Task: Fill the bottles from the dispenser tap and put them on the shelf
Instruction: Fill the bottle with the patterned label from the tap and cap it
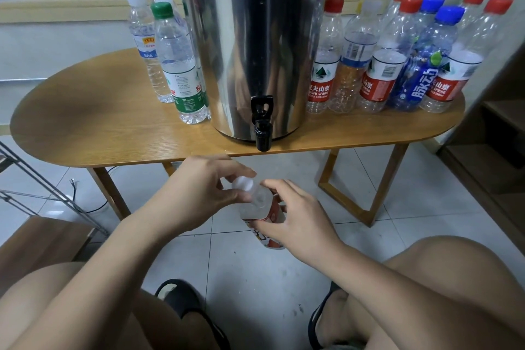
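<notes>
Pinching the white cap (243, 183) of a bottle (257, 203) with the left hand (199, 190), thumb and fingers curled round it, at lower centre of frame, just beneath the tap (262, 125); gripping its labelled body with the right hand (295, 216). Cannot tell whether capping or uncapping. Judging by the table (85, 122): a few water-filled bottles (181, 65) upper left, apparently done; many empty bottles (380, 65) upper right, yet to fill; none seen shelved.

Shiny steel dispenser (255, 37), prob. wood-veneer table (99, 122)

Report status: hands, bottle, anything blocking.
Left hand pinches cap, right hand grips bottle. Bottle held low, in front of table, below tap. Nothing between bottle and tap.
</notes>
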{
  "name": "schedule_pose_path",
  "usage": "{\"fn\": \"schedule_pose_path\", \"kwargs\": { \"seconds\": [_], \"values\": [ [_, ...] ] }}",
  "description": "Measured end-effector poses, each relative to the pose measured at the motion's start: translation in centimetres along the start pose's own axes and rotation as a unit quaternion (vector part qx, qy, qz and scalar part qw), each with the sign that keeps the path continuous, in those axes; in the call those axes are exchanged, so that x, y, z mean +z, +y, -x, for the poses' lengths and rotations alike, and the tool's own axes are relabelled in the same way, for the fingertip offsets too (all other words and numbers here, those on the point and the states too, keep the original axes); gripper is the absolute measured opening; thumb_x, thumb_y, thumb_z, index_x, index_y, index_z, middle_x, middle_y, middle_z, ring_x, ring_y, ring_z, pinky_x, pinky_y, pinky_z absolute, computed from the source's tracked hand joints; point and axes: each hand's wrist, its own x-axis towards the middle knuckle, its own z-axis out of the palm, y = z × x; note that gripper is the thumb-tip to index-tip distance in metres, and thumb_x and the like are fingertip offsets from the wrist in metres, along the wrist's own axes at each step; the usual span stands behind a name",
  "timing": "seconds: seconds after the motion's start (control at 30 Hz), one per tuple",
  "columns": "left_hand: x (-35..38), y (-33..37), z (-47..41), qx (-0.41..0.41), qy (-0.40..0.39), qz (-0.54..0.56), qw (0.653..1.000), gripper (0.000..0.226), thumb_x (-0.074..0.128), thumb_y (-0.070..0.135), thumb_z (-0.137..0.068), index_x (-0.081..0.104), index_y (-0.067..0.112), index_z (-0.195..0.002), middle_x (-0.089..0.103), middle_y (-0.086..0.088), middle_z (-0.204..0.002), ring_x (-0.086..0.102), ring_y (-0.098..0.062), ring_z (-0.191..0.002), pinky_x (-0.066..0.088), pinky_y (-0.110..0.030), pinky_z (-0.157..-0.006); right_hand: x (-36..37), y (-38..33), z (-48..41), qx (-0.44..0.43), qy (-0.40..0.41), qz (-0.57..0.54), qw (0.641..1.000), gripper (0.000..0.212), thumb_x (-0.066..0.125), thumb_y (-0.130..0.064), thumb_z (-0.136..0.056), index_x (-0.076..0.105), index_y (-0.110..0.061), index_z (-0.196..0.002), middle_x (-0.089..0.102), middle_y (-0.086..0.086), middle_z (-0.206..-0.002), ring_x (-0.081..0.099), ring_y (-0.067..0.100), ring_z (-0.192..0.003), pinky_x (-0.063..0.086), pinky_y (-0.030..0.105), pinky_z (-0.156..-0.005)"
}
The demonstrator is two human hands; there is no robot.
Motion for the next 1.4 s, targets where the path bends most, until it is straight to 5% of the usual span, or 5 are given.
{"fn": "schedule_pose_path", "kwargs": {
  "seconds": [0.27, 0.53, 0.8, 1.13, 1.4],
  "values": [
    [1.3, 0.4, -0.6, -0.09, 0.037, -0.099, 0.99, 0.076, 0.055, 0.098, -0.059, 0.065, 0.026, -0.08, 0.063, 0.011, -0.065, 0.06, -0.014, -0.065, 0.056, -0.043, -0.06, 0.0, 0.0, 0.1, -0.011, -0.002, 0.052, 0.999, 0.062, 0.084, -0.057, -0.082, 0.055, -0.043, -0.135, 0.059, -0.024, -0.123, 0.061, 0.008, -0.109, 0.058, 0.034, -0.088],
    [0.2, -0.2, -0.2, 0.011, -0.053, -0.001, 0.999, 0.044, 0.091, 0.03, -0.087, 0.075, 0.053, -0.12, 0.071, 0.034, -0.123, 0.064, 0.005, -0.114, 0.052, -0.019, -0.084, -0.1, -0.1, -0.1, 0.004, -0.004, 0.018, 1.0, 0.061, 0.086, -0.061, -0.081, 0.056, -0.044, -0.132, 0.061, -0.027, -0.122, 0.064, 0.004, -0.11, 0.061, 0.032, -0.085],
    [0.4, 0.3, -0.1, -0.024, 0.004, -0.067, 0.997, 0.061, 0.063, 0.086, -0.079, 0.073, 0.038, -0.114, 0.068, 0.02, -0.097, 0.066, -0.003, -0.088, 0.059, -0.036, -0.074, -0.1, -0.1, -0.2, 0.001, -0.004, 0.009, 1.0, 0.061, 0.085, -0.057, -0.081, 0.055, -0.046, -0.132, 0.061, -0.026, -0.123, 0.063, 0.006, -0.111, 0.059, 0.037, -0.091],
    [1.0, 0.6, -0.5, 0.034, -0.025, -0.014, 0.999, 0.036, 0.08, 0.027, -0.098, 0.07, 0.044, -0.128, 0.059, 0.023, -0.114, 0.059, -0.005, -0.105, 0.056, -0.036, -0.087, -0.7, 0.0, -0.1, 0.003, -0.001, 0.02, 1.0, 0.06, 0.085, -0.056, -0.084, 0.054, -0.044, -0.134, 0.059, -0.026, -0.124, 0.061, 0.005, -0.112, 0.06, 0.031, -0.088],
    [1.2, 0.3, 0.6, 0.006, 0.044, 0.107, 0.993, 0.047, 0.076, 0.044, -0.097, 0.066, 0.041, -0.143, 0.069, 0.026, -0.135, 0.066, -0.003, -0.124, 0.057, -0.026, -0.095, -1.0, -0.2, -0.3, 0.008, 0.021, -0.019, 1.0, 0.062, 0.088, -0.051, -0.081, 0.058, -0.043, -0.135, 0.062, -0.027, -0.125, 0.059, -0.002, -0.118, 0.059, 0.032, -0.095]
  ]
}}
